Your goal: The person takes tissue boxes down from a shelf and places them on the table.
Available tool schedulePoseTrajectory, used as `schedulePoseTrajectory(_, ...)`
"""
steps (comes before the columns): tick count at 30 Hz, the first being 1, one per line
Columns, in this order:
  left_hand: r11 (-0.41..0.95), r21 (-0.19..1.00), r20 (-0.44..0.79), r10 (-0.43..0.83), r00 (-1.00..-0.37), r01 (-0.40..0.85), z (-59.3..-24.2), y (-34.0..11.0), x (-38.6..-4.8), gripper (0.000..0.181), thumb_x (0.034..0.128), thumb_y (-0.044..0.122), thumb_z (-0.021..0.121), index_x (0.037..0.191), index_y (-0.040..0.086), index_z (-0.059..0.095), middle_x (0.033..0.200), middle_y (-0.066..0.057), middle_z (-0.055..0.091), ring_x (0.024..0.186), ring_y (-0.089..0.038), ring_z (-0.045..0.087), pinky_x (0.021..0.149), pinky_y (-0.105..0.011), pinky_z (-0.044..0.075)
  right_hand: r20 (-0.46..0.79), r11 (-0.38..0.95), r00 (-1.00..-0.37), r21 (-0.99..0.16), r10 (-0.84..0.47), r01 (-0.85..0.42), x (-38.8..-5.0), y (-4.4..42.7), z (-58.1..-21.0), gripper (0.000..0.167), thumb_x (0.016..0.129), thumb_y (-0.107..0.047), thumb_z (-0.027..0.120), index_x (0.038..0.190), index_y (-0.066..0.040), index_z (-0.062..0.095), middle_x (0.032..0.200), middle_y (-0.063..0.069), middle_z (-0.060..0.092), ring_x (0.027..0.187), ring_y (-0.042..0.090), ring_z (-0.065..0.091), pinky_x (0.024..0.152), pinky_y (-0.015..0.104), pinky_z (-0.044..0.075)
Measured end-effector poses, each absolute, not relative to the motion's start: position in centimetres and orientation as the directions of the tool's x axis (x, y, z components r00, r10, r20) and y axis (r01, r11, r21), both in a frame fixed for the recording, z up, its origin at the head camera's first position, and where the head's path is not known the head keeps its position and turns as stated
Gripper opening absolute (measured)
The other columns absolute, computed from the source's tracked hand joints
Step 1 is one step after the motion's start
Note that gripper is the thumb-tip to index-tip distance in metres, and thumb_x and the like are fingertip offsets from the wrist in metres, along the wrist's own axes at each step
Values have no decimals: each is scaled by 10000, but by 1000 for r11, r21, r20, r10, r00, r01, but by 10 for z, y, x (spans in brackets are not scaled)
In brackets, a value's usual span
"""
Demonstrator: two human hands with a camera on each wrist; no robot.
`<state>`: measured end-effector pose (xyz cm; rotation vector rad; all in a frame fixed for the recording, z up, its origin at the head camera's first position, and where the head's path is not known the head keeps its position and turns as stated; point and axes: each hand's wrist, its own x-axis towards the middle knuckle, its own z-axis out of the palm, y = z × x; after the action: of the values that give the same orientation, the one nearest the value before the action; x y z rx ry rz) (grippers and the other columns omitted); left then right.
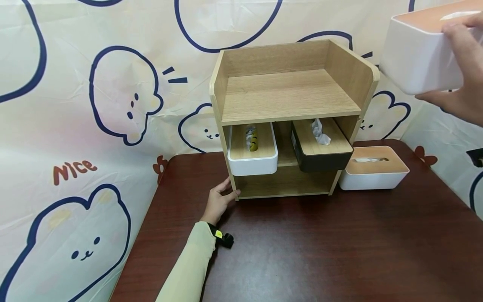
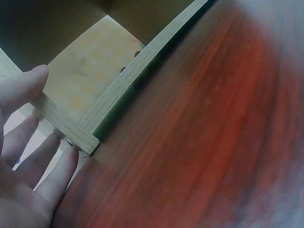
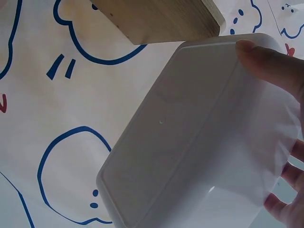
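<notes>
Red lettering (image 1: pixel 74 172) on the left of the pale wall sheet (image 1: pixel 68 126) reads "NICE"; blue bear outlines surround it. A small label (image 1: pixel 294 138) on the left side of the black box (image 1: pixel 326 161) is too small to read.

The right hand (image 1: pixel 466 67) holds the raised white box (image 1: pixel 422 54) in the air at the right, its thumb and fingers set wide on opposite sides. This box is smooth, round-cornered and plastic-looking, with a peach lid. The left hand (image 1: pixel 219 201) pinches the lower left edge of the wood-grain shelf (image 1: pixel 290 94), thumb inside the panel, fingers outside. A black strap (image 1: pixel 220 235) with a yellow patch circles the wrist over a pale green sleeve (image 1: pixel 188 264).

In the shelf's middle level sit 2 boxes, jutting forward: the white-walled box (image 1: pixel 253 166) at left, wood-lidded, and the black box at right, white tissue poking from its lid. 1 more peach-lidded box (image 1: pixel 371 180) stands on the glossy red-brown table (image 1: pixel 302 247), just right of the shelf.
</notes>
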<state>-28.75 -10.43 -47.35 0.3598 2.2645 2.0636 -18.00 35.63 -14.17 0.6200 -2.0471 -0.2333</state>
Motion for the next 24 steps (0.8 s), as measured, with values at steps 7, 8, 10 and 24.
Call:
schedulePoseTrajectory(7,86,988,111,206,-972,131,-474,-105,-287,644,851,115,771,1431,117,489,1369,-134,536,1345,-250,391,1028,-455,384,743,849,-421,399,-520,-345,-179,358,-146,853,953,-656,248,1434,41,351,1395,342,362,1255,519,370,914,651,402)
schedulePoseTrajectory(8,85,987,113,206,-972,133,-474,-105,-287,643,850,111,770,1429,115,491,1367,-137,537,1344,-252,391,1032,-461,378,743,849,-420,400,-521,-345,-178,358,-147,849,955,-653,249,1437,39,350,1397,340,361,1255,519,370,916,650,401)
schedulePoseTrajectory(10,80,987,119,206,-971,138,-474,-105,-288,641,850,106,770,1427,110,493,1363,-145,539,1343,-251,392,1035,-474,372,744,849,-418,400,-521,-345,-178,359,-149,844,957,-648,249,1438,37,350,1402,335,360,1264,511,366,926,646,395)
schedulePoseTrajectory(24,78,988,115,216,-970,135,-473,-105,-287,644,859,107,761,1437,105,478,1389,-154,520,1319,-241,426,945,-352,453,756,868,-438,362,-487,-339,-172,360,-161,913,929,-707,230,1428,46,360,1405,322,361,1269,500,365,958,631,382)
